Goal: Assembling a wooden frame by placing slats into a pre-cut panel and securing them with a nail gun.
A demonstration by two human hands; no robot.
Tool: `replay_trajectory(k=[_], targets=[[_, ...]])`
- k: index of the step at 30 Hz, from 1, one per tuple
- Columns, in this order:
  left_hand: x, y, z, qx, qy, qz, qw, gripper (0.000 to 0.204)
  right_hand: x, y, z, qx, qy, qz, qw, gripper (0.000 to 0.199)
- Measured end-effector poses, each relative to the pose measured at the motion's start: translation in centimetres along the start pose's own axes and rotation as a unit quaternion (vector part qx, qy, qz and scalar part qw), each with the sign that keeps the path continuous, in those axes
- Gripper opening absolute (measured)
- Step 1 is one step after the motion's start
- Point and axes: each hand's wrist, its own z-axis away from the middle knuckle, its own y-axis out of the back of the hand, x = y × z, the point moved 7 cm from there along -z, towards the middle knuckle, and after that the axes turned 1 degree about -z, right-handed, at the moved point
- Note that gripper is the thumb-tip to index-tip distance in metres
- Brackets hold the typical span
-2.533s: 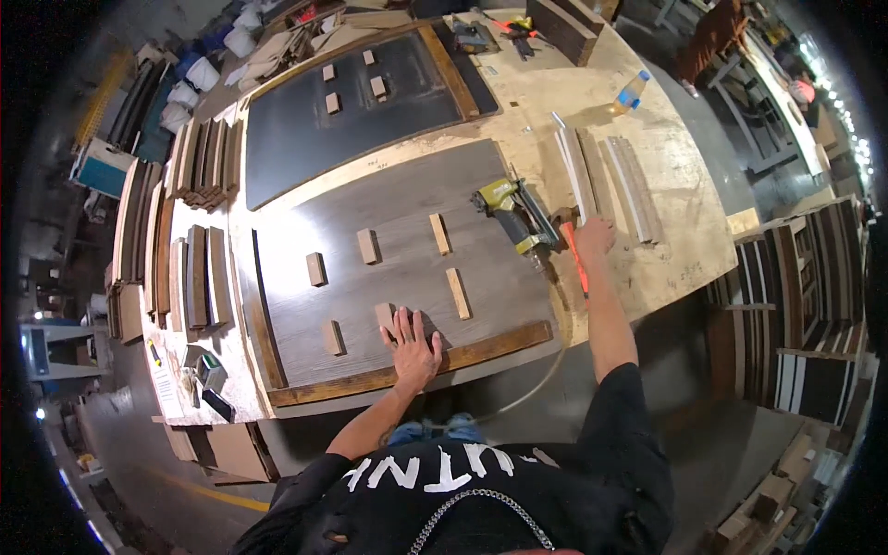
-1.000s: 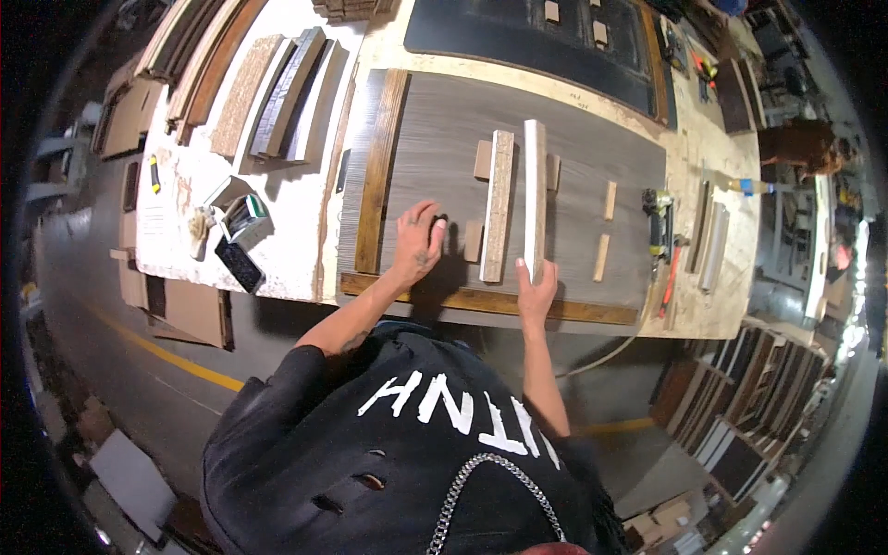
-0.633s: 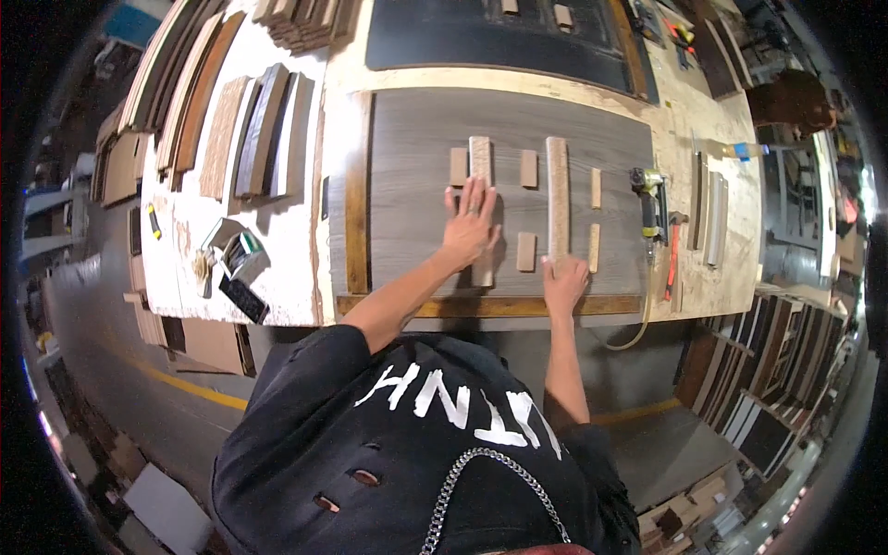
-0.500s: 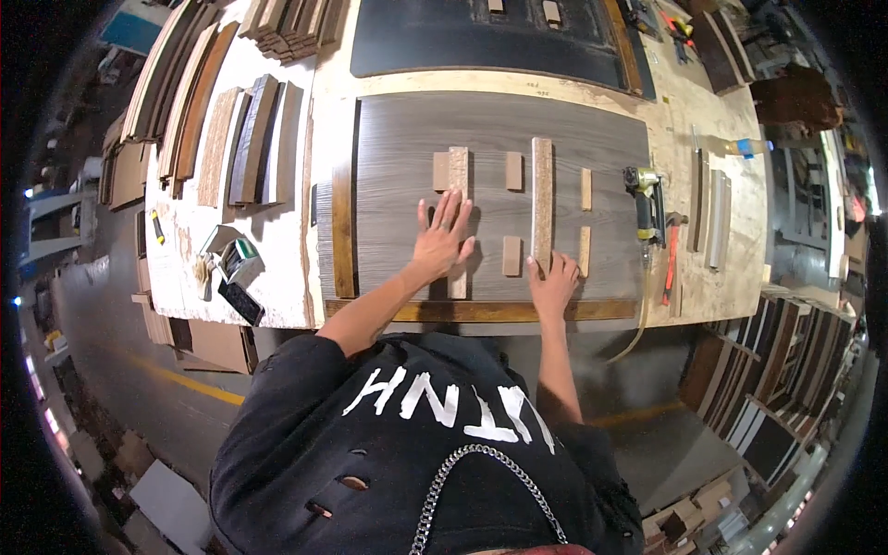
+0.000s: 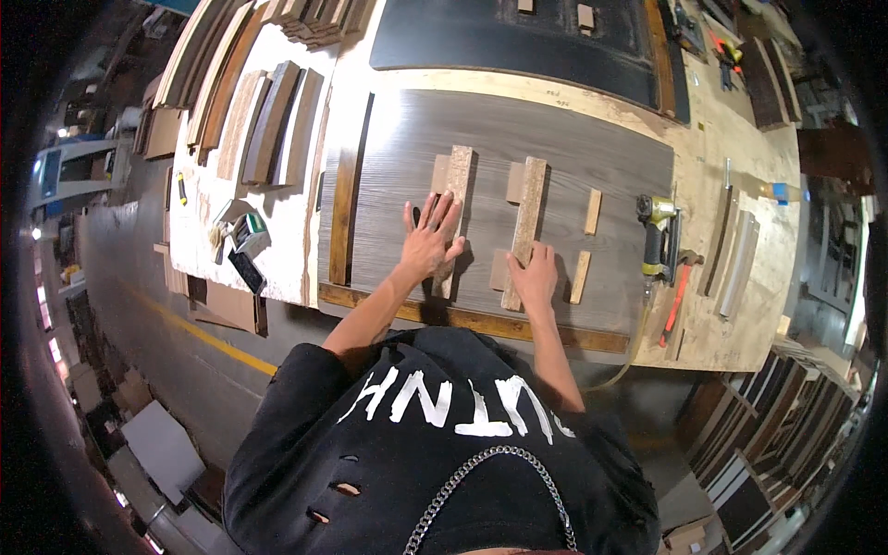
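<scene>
Rests spread left fingers (image 5: 444, 211) on left chipboard strip (image 5: 462, 174) and right fingers (image 5: 544, 254), grip uncertain, across nearly parallel right chipboard strip (image 5: 532, 191).

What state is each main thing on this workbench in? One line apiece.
Grey wood-grain rectangular panel: lying flat.
Left speckled tan wooden strip: lying down, partly covered.
Right speckled tan wooden strip: lying down, partly covered.
Left hand: fingers spread over the left strip.
Right hand: at the right strip's near end.
Green-and-black nail gun: lying down, not held.
Orange-handled hammer: lying down, not held.
</scene>
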Motion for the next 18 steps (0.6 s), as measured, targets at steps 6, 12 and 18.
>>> replay_trajectory(k=[6,12,18], targets=[[-0.2,-0.2,0.7,-0.005,0.002,-0.028,1.000,0.073,-0.1,0.0,-1.2,0.011,0.008,-0.025,1.000,0.048],[0.1,-0.2,-0.3,-0.020,0.010,-0.011,1.000,0.074,0.6,0.3,-1.1,0.015,0.018,0.002,1.000,0.047],[-1.2,1.9,-0.3,0.029,0.007,0.059,0.998,0.070,-0.7,0.9,-1.3,-0.006,0.016,0.014,1.000,0.050]])
